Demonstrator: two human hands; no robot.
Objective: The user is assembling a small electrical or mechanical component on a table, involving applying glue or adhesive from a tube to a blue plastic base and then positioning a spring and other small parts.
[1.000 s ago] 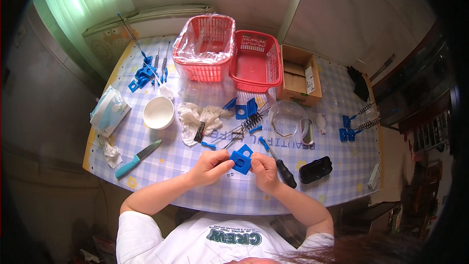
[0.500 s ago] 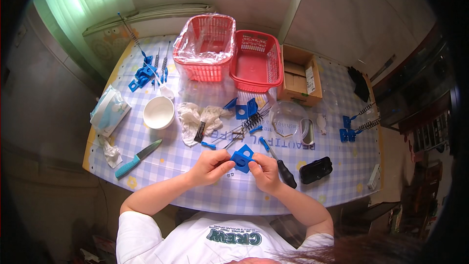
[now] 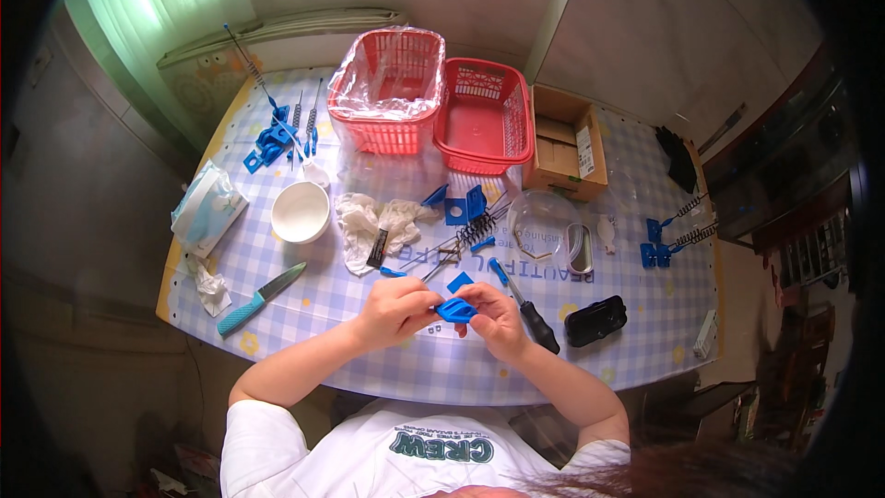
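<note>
Between the fingertips of both hands I hold a small blue plastic part (image 3: 455, 311) over the near middle of the table. My left hand (image 3: 396, 312) pinches its left end, and my right hand (image 3: 498, 318) grips its right side, fingers curled round it. Just behind the fingers shows a blue flat piece (image 3: 459, 282); I cannot tell whether it joins the held part. Tiny metal bits (image 3: 434, 330) lie on the cloth below. Right of my right hand rests a screwdriver (image 3: 539, 325) with a black handle, near a blue clip-like piece (image 3: 499, 270).
Beyond my hands lie blue plates and black springs (image 3: 475, 229) beside crumpled tissue (image 3: 359, 231). A knife (image 3: 261, 300), white bowl (image 3: 300, 212) and tissue pack (image 3: 207, 207) sit left. Red baskets (image 3: 484, 161) and a cardboard box (image 3: 570, 184) stand behind; a black case (image 3: 595, 321) lies right.
The blue part has been tilted in my fingers, so its flat face with the hole now shows edge-on. My right fingers have shifted over its far side.
</note>
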